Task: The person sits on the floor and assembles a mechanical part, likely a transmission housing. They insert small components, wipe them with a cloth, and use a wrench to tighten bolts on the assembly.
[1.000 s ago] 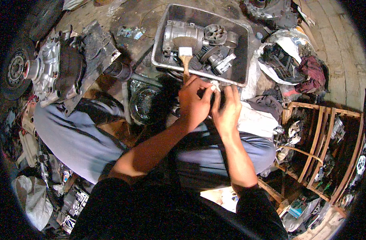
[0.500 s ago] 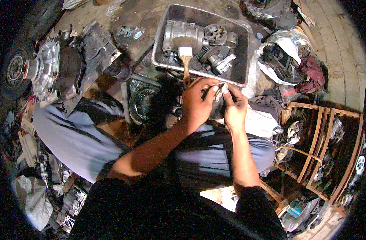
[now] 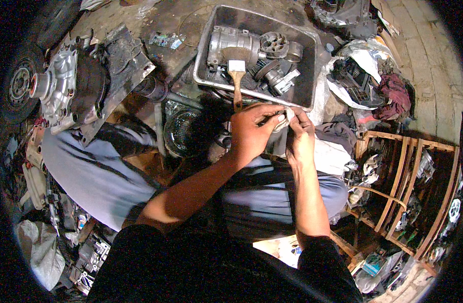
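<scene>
My left hand (image 3: 252, 129) and my right hand (image 3: 300, 135) meet in front of me, just below the near edge of a dark tray (image 3: 306, 68). Between their fingertips they pinch a small pale metal part (image 3: 281, 123); fingers cover most of it, so its exact kind is unclear. Beyond my left hand, a paintbrush (image 3: 236, 83) with a wooden handle lies over the tray's near rim, bristles inward. In the tray are a metal cylinder (image 3: 231, 44), a round casting with holes (image 3: 273, 44) and a shafted metal piece (image 3: 277, 78).
A large metal housing (image 3: 64, 88) stands to the left near a wheel (image 3: 21, 83). A round dark bowl (image 3: 184, 132) sits left of my hands. On the right are a white sack (image 3: 360, 58) with black parts, a maroon cloth (image 3: 393, 93) and a wooden rack (image 3: 401, 177).
Both hands have shifted slightly, and the fingers have turned the small metal part, so less of it shows now. The tray and brush appear a little lower in the picture.
</scene>
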Demonstrator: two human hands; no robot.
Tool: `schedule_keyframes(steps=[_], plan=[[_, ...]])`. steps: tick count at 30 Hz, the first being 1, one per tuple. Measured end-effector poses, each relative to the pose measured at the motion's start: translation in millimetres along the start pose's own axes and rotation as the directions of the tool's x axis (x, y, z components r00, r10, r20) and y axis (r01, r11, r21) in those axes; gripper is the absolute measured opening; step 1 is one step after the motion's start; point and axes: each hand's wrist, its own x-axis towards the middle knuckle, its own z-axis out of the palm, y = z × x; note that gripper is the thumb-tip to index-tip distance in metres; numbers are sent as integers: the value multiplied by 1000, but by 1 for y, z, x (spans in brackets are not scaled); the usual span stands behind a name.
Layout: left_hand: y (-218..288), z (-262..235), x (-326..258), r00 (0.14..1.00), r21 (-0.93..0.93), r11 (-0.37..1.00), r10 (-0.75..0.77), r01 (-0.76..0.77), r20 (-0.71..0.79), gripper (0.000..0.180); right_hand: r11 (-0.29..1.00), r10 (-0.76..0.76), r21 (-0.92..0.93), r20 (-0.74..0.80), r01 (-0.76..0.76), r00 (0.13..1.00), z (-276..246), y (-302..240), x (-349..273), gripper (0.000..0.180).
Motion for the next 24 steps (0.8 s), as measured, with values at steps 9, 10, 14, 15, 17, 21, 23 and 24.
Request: schedule_keyframes(steps=[9,10,14,15,17,21,23,24], plan=[[4,-7,12,989,-108,987,-105,117,107,21,973,-29,229,-43,38,999,-10,-13,7,16],[1,-8,14,991,-140,985,-86,101,107,20,973,-38,227,-54,49,998,-10,-14,8,16],[1,-6,14,987,-334,929,-139,157,76,19,983,-78,160,-83,91,993,-4,-25,1,16],[0,-6,14,987,-302,940,-135,156,88,19,986,-95,132,-83,106,992,-4,-25,1,16],[-1,-9,15,986,-238,960,-128,151,109,18,988,-129,76,-79,135,988,-5,-23,1,16],[7,-11,14,982,-166,973,-140,160,123,18,989,-148,13,-69,149,987,-5,-21,0,18],[8,-12,14,971,-143,967,-191,212,147,17,983,-169,-83,-52,164,984,-10,-16,1,20],[7,-11,13,971,-140,971,-173,196,164,17,955,-224,-210,-40,211,974,-10,-15,1,20]])
